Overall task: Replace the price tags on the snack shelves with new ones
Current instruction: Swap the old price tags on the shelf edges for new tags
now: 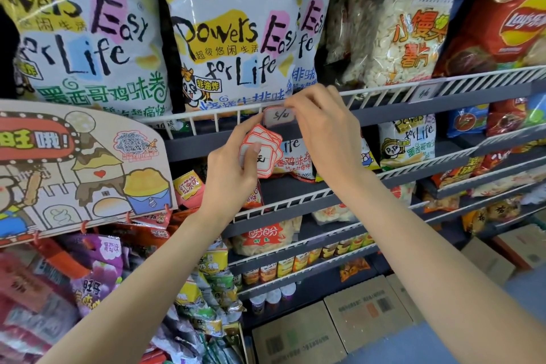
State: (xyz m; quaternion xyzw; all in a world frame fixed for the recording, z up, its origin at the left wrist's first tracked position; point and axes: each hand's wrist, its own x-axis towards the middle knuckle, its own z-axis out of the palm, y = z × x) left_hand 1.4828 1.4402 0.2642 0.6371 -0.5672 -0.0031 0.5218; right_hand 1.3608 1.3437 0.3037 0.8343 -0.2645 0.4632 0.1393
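A price tag [279,116] with a handwritten number hangs on the white wire rail [206,117] of the top snack shelf. My right hand [322,130] is raised to it, and its fingertips pinch the tag's upper right corner at the rail. Just below and left, my left hand [233,168] grips a fanned stack of red-bordered price tags [263,151], thumb pressed on the front one. Another price tag [425,93] sits on the same rail farther right.
Large white snack bags [233,38] stand behind the rail, with a clear bag of white snacks [396,35] and a red chip bag [508,18] to the right. A cardboard display sign [79,168] juts out at left. Lower shelves hold small packets; cardboard boxes [366,310] lie below.
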